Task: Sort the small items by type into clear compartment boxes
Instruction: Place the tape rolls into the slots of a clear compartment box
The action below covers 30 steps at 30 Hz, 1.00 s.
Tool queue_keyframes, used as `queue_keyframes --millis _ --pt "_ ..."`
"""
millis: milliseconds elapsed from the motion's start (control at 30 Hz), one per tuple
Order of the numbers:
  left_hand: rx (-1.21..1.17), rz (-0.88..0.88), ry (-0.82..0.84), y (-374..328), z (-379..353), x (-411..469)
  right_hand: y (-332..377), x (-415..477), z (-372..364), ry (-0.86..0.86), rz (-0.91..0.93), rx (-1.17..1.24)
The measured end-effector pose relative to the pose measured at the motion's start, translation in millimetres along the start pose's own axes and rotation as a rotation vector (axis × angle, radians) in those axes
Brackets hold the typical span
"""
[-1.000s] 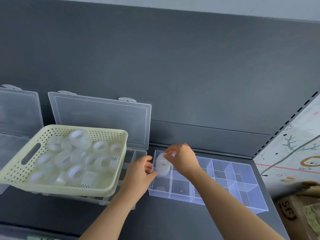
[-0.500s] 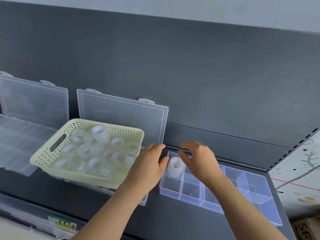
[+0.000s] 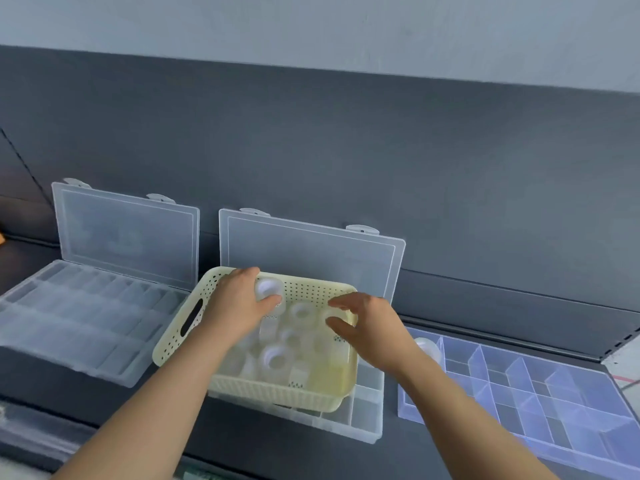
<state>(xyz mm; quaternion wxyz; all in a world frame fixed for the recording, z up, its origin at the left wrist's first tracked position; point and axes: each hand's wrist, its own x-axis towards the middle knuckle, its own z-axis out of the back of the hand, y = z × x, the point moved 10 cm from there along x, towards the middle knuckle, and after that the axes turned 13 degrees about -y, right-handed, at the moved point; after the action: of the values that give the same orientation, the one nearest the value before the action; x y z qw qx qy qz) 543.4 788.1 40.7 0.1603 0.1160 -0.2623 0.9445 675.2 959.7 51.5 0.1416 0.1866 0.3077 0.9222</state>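
A cream perforated basket (image 3: 277, 390) holds several translucent tape rolls (image 3: 275, 358). It rests on the middle clear compartment box (image 3: 367, 412). My left hand (image 3: 239, 310) is inside the basket at its back left and grips one roll (image 3: 268, 288) between thumb and fingers. Spread, loosely curved fingers of my right hand (image 3: 374, 323) hover over the basket's right rim and hold nothing. One roll (image 3: 428, 348) sits in the back-left compartment of the bluish clear compartment box (image 3: 519, 386) on the right.
A third clear compartment box (image 3: 76, 317) lies open at the left, its lid (image 3: 124, 233) leaning on the dark back panel. The middle box's lid (image 3: 311, 258) stands upright behind the basket. The dark shelf ends at a front edge near me.
Both hands left the roll in the bluish box and moved left to the basket. My left hand now grips a roll there. The view has shifted left.
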Motion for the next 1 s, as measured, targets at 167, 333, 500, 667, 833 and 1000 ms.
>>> queue_keyframes --millis 167,333,500,667,833,1000 --pt "-0.182 0.042 0.103 9 -11 17 11 3 -37 0.072 -0.081 0.038" --pt "-0.761 0.347 0.142 47 11 13 32 12 -70 0.121 -0.093 0.028" --pt "-1.151 0.599 0.354 58 14 -6 42 20 -99 0.194 -0.133 -0.032" --pt "-0.621 0.297 0.372 70 10 -9 39 25 -103 0.169 -0.218 0.012" --pt "-0.25 -0.015 0.386 54 -6 -15 36 20 -105 0.178 -0.318 0.118" --pt "-0.092 -0.045 0.425 55 -17 -15 29 16 -80 0.041 -0.343 0.258"
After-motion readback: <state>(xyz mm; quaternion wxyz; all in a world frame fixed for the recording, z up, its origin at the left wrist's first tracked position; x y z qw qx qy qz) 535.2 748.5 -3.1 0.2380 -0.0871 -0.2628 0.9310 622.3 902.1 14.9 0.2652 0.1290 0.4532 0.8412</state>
